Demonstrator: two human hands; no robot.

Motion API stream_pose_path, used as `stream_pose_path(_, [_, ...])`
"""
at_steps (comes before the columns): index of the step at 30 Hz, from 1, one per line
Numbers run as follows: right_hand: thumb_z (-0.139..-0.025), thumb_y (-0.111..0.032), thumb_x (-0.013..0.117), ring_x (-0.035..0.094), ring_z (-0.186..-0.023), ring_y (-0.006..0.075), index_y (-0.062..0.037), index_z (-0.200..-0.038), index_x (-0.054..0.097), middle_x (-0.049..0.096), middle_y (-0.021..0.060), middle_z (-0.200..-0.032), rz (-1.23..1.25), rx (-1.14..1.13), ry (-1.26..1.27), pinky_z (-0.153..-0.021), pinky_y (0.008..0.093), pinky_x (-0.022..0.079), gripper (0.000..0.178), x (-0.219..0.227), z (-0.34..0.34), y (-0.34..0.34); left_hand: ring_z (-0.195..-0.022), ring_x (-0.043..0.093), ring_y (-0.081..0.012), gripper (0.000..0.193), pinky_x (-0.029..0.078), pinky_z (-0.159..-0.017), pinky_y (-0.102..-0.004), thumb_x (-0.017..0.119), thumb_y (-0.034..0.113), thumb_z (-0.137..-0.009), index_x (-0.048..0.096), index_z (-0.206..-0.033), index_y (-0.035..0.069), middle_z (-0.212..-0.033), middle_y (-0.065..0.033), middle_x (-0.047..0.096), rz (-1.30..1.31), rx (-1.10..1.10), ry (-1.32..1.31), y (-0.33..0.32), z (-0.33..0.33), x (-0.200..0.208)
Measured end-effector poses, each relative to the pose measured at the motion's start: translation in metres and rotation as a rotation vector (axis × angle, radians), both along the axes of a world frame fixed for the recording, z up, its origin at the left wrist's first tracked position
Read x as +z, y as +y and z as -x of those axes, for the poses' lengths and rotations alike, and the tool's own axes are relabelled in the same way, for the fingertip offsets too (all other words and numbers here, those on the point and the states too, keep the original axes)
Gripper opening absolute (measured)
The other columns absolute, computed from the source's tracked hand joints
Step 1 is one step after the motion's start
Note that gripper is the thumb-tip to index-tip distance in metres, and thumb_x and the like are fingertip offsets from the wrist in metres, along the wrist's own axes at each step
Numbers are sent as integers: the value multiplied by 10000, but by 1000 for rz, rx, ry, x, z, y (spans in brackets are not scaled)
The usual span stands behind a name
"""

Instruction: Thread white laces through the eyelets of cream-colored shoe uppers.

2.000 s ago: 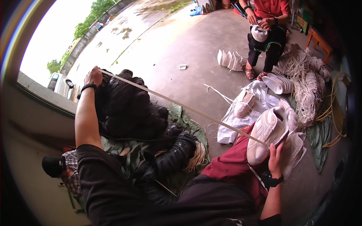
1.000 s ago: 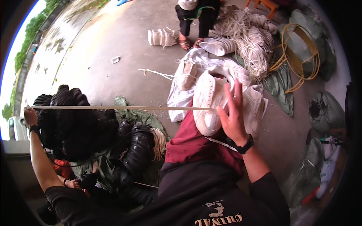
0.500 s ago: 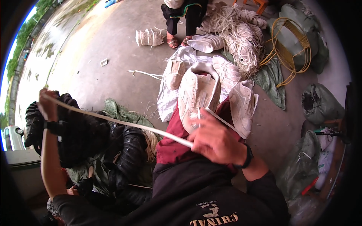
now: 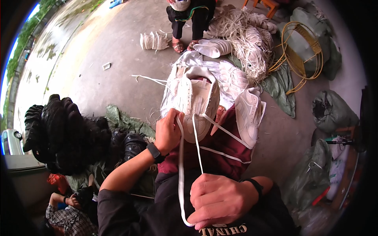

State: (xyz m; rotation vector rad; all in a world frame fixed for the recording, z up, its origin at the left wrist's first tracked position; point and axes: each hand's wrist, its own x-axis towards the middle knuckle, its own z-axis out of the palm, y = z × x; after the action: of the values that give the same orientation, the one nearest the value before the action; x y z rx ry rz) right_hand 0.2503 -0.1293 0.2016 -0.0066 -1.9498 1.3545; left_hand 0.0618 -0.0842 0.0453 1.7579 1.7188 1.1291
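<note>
A pale beige and white sneaker (image 4: 200,128) rests at my knees, its toe toward me. White shoelace (image 4: 181,173) threads through its lowest eyelets. My left hand (image 4: 168,130) is closed in a pinch on the lace beside the sneaker's left side. From there the lace hangs in a curve down to my right hand (image 4: 220,198), which is closed near my chest; another strand runs taut from the shoe to it. A second sneaker (image 4: 249,114) lies against my right leg, with a strand of lace stretching toward it.
White sacking (image 4: 167,100) with more pale shoes lies ahead. Beyond it are a heap of white laces and shoes (image 4: 252,47) and a seated person's feet (image 4: 178,46). Black shoes (image 4: 67,133) are piled at left, near another person (image 4: 73,214). A yellow wire frame (image 4: 303,51) and sacks stand right.
My left hand has come in from far left to the sneaker's side. My right hand has pulled back toward my chest, drawing one strand taut from the shoe.
</note>
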Motion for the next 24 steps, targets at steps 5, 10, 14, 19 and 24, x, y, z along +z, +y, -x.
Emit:
stream_pose_path(5, [-864, -100, 679, 581, -735, 188, -39, -990, 663, 563, 10, -765, 19, -8, -18, -757, 364, 459, 141, -6, -11, 2, -606, 602, -400, 154, 448, -527, -442, 581, 148, -944, 529, -863, 27, -647, -192, 582, 20, 53, -3, -2, -14, 1])
stream_pose_path(10, [-858, -103, 689, 600, -749, 186, -53, -998, 673, 593, 17, -779, 46, -11, -29, -760, 355, 467, 149, -6, -18, 5, -603, 599, -408, 156, 454, -529, -440, 576, 149, -946, 525, -860, 29, -649, -189, 585, 17, 79, 13, -3, -21, -2])
stream_pose_path(14, [-847, -112, 708, 620, -757, 176, -63, -996, 680, 627, 15, -802, 76, -22, -21, -768, 346, 479, 159, -9, -22, 7, -601, 603, -405, 169, 455, -528, -447, 575, 165, -947, 516, -857, 36, -642, -187, 584, -5, 64, 20, -2, -24, -2])
stream_pose_path(19, [-843, -116, 716, 622, -745, 174, -62, -993, 680, 636, 13, -806, 66, -43, -31, -772, 345, 484, 164, -9, -27, 7, -602, 600, -393, 182, 462, -542, -415, 575, 174, -948, 530, -854, 25, -659, -193, 583, 24, 98, 67, -2, -30, -1])
stream_pose_path(24, [-846, -111, 713, 621, -741, 180, -60, -991, 680, 642, 16, -814, 88, -47, -21, -768, 343, 483, 157, -12, -28, 8, -586, 607, -391, 207, 464, -527, -471, 576, 186, -944, 474, -840, 39, -619, -188, 582, -13, 34, 210, 1, -33, 0])
